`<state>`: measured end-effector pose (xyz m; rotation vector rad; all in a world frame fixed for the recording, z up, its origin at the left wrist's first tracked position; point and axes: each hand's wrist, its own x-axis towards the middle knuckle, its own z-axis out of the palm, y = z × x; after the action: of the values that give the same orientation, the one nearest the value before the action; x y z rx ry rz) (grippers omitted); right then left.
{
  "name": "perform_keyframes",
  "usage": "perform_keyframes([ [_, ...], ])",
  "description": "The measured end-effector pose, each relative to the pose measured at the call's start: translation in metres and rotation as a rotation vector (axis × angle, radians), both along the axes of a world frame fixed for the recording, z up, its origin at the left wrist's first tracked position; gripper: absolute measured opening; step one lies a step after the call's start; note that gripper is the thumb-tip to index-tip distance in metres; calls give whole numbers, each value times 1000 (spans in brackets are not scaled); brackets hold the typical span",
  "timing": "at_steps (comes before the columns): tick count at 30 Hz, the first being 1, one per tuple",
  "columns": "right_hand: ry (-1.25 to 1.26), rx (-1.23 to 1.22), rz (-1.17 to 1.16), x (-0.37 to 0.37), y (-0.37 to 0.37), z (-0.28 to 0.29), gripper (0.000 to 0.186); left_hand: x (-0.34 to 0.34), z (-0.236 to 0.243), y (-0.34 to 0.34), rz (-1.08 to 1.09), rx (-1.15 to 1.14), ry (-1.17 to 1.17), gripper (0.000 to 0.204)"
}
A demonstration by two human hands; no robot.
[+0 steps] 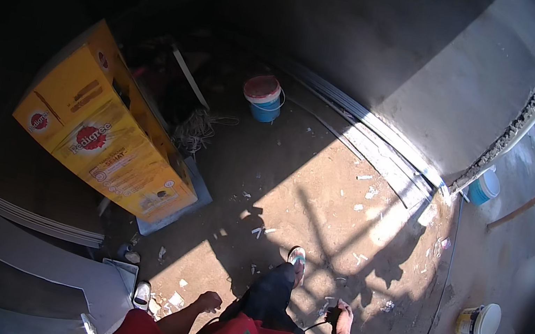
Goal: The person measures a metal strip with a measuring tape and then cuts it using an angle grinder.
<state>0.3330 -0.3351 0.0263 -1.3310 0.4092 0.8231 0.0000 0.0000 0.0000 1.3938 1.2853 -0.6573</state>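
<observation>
My left hand (209,301) hangs low at my left side, its fingers curled in, and I see nothing in it. On the other side my right hand (342,322) is closed round a small black object (332,314), too dark to name. A thin dark cord (317,325) runs between that object and my clothing. Between the hands, my dark-clad leg (269,291) reaches forward, with a sandalled foot (297,255) on the dusty floor. Neither hand touches the things around me.
A tall yellow cardboard box (122,150) stands at the left, above stacked boards (40,256). A blue bucket (265,106) with a reddish lid is ahead. Long strips (383,151) lie along the wall. More buckets (479,321) (483,187) stand at right. Scraps litter the floor.
</observation>
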Motion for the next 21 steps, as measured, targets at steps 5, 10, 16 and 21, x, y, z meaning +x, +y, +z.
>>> perform_keyframes([
  [5, 139, -236, 64, 41, 36, 17, 38, 14, -22, 52, -960, 282, -149, 17],
  [10, -53, -225, 36, 176, 10, -17, 29, 228, 30, 108, 59, -113, -307, 19],
  [16, -71, -104, -190, 283, 68, 51, 16, 357, 77, 182, 117, -41, -475, 26],
  [21, 1, 144, -286, 325, 78, 43, 13, 413, 70, 207, 142, -54, -371, 27],
])
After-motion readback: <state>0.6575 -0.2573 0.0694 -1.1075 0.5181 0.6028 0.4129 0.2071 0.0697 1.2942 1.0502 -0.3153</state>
